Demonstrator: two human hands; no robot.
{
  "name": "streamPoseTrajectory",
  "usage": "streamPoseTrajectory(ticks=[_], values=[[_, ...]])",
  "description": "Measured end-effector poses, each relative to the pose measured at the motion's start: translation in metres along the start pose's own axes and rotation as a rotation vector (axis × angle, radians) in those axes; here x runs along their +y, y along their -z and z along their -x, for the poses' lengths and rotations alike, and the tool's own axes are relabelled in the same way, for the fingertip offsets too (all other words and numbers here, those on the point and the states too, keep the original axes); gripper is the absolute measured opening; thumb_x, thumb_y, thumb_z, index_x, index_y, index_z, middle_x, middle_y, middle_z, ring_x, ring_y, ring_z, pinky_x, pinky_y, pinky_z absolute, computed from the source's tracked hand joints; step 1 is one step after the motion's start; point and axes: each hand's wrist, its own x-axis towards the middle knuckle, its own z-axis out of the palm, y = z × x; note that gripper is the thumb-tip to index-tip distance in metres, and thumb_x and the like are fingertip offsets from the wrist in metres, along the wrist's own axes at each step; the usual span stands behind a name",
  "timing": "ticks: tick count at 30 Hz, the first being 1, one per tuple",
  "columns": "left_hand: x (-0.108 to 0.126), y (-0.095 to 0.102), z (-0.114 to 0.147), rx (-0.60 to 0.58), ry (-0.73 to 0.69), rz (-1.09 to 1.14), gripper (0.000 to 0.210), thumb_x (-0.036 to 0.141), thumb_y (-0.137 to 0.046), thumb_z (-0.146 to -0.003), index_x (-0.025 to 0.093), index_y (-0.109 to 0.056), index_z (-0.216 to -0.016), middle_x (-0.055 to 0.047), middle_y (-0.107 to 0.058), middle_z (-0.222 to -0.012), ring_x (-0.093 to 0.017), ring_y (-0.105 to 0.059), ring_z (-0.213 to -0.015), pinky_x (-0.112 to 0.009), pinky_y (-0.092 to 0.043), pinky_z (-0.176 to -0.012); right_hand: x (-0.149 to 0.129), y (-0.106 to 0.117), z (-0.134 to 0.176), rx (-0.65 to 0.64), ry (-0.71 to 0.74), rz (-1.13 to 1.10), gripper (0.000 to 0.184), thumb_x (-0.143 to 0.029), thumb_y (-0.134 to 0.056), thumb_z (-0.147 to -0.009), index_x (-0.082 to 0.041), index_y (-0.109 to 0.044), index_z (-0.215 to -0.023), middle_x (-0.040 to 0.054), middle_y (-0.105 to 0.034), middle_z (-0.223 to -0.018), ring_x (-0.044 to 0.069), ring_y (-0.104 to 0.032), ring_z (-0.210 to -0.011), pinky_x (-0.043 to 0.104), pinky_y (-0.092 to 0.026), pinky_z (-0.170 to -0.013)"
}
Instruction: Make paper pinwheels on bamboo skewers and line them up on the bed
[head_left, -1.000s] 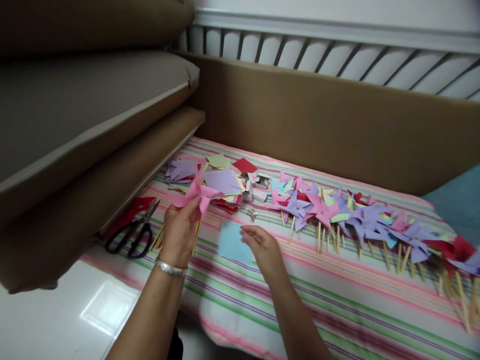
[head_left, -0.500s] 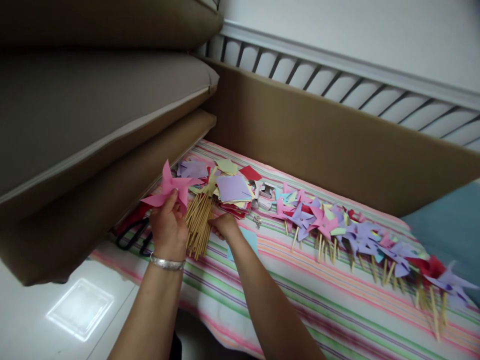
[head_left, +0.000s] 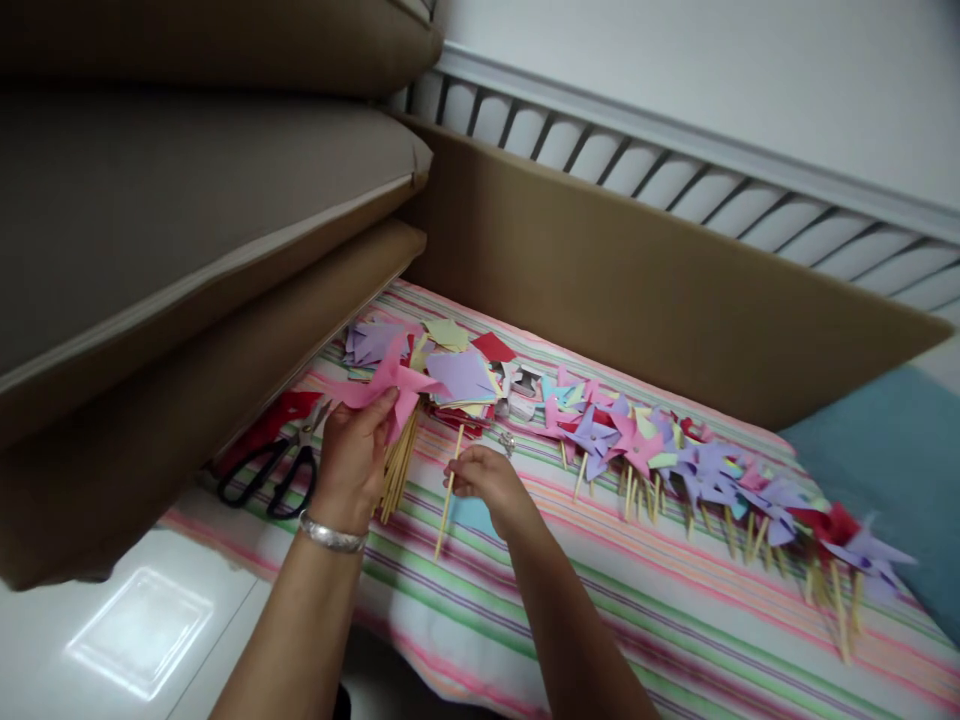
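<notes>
A pink paper pinwheel [head_left: 397, 378] is pinched in my left hand [head_left: 352, 450], its blades spread above the fingers. My right hand [head_left: 484, 478] is closed on a thin wooden stick [head_left: 444, 520], which stands nearly upright, apart from the pinwheel. Behind my left hand lies a bundle of wooden sticks [head_left: 401, 465], partly covered by the hand and the paper. Scissors with dark handles [head_left: 281, 475] lie left of that hand. Small metal pins [head_left: 508, 441] lie beyond my right hand, and a blue paper square [head_left: 474, 514] is partly under it.
Stacked coloured paper squares [head_left: 461, 377] and cut purple paper [head_left: 373, 342] lie at the back. A row of pinwheels on sticks [head_left: 705, 475] runs to the right along the striped cloth [head_left: 600, 590]. Cushions [head_left: 187, 250] rise at left; a brown panel [head_left: 637, 270] stands behind.
My right hand has drawn one stick out of the bundle and moved right with it. My left hand has shifted right with the pink pinwheel, and more of the scissors shows.
</notes>
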Motion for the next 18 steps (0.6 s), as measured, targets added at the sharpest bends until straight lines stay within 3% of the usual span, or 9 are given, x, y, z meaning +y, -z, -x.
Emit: streamPoseTrajectory(ticks=[5,10,14,18], values=[[-0.020,-0.013,0.022,-0.309,0.119,-0.389,0.019,0.019,-0.074,-0.059,0.015,-0.069,-0.077,-0.002,-0.069,-0.072,-0.014,-0.060,-0.067,-0.024,-0.045,-0.065,0.010,0.046,0.030,0.060,0.180,-0.249,0.026,-0.030,-0.071,-0.060,-0.017,-0.056,-0.076,0.0000,-0.065,-0.065,0.016,-0.064,-0.058,0.031,-0.050,-0.060],[-0.039,-0.021,0.038,-0.605,0.179,-0.745,0.011,0.023,-0.072,-0.062,0.015,-0.065,-0.058,-0.001,-0.061,-0.056,-0.011,-0.051,-0.053,-0.020,-0.038,-0.050,0.022,0.076,0.028,0.181,0.327,-0.266,0.024,-0.029,-0.067,-0.066,-0.017,-0.061,-0.085,-0.0002,-0.063,-0.064,0.011,-0.056,-0.052,0.020,-0.038,-0.044],[-0.056,-0.029,0.046,-0.791,0.118,-0.850,0.013,0.021,-0.068,-0.066,0.015,-0.063,-0.055,-0.001,-0.060,-0.060,-0.012,-0.052,-0.058,-0.021,-0.039,-0.054,0.020,0.087,0.028,0.238,0.308,-0.259,0.017,-0.029,-0.068,-0.063,-0.017,-0.062,-0.072,-0.0037,-0.056,-0.052,0.006,-0.043,-0.039,0.018,-0.026,-0.035],[-0.072,-0.040,0.049,-0.922,0.001,-0.908,0.005,0.019,-0.065,-0.071,0.018,-0.069,-0.069,-0.004,-0.064,-0.069,-0.015,-0.057,-0.068,-0.025,-0.043,-0.064,0.013,0.099,0.037,0.172,0.324,-0.264,0.017,-0.032,-0.068,-0.065,-0.017,-0.061,-0.067,-0.0040,-0.056,-0.051,0.007,-0.046,-0.041,0.019,-0.034,-0.039]])
